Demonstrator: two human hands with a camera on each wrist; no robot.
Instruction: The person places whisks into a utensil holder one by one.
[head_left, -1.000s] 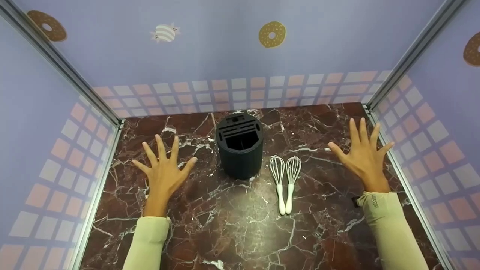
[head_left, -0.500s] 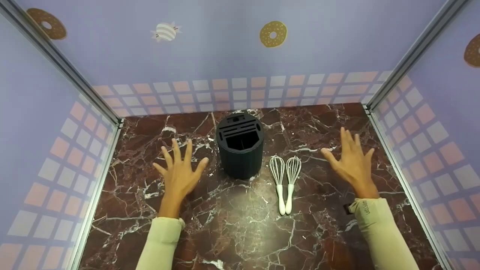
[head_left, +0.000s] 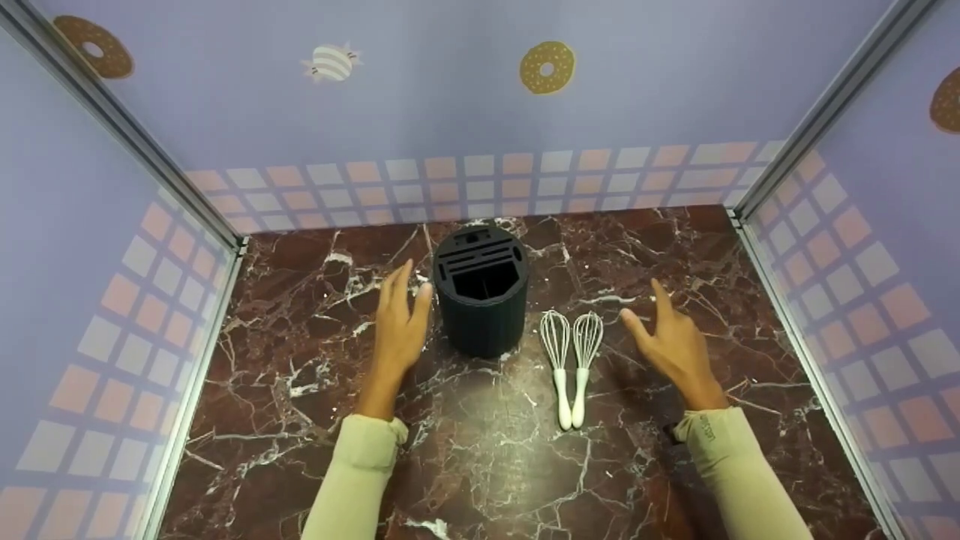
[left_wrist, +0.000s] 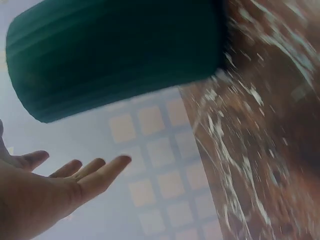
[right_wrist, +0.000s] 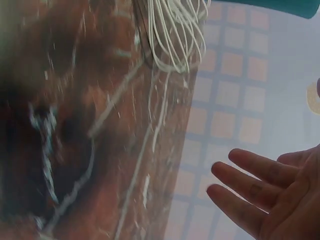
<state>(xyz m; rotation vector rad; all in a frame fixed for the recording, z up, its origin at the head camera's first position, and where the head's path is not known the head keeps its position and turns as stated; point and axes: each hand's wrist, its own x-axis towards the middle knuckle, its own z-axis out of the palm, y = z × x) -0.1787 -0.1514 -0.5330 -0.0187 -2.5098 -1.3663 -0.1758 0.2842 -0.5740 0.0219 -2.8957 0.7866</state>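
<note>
A dark ribbed knife block (head_left: pixel 484 322), round with slots and a wide opening in its top, stands upright in the middle of the marble surface. To its right, two whisks with white handles lie side by side, the left whisk (head_left: pixel 561 375) close against the right whisk (head_left: pixel 582 371). My left hand (head_left: pixel 400 330) is just left of the block, fingers extended and holding nothing; the block (left_wrist: pixel 115 55) fills the upper part of the left wrist view. My right hand (head_left: pixel 671 345) hovers right of the whisks, fingers extended, nothing held. In the right wrist view, wire loops of a whisk (right_wrist: pixel 175 35) show at the top.
The dark red marble surface (head_left: pixel 300 420) is bounded by a back wall (head_left: pixel 420 97) and side walls printed with pink and white squares. Metal rails (head_left: pixel 199 382) run along the side edges.
Both hands have moved inward from the sides, the left toward the knife block and the right toward the whisks. Their spread fingers have drawn closer together. Block and whisks stayed put.
</note>
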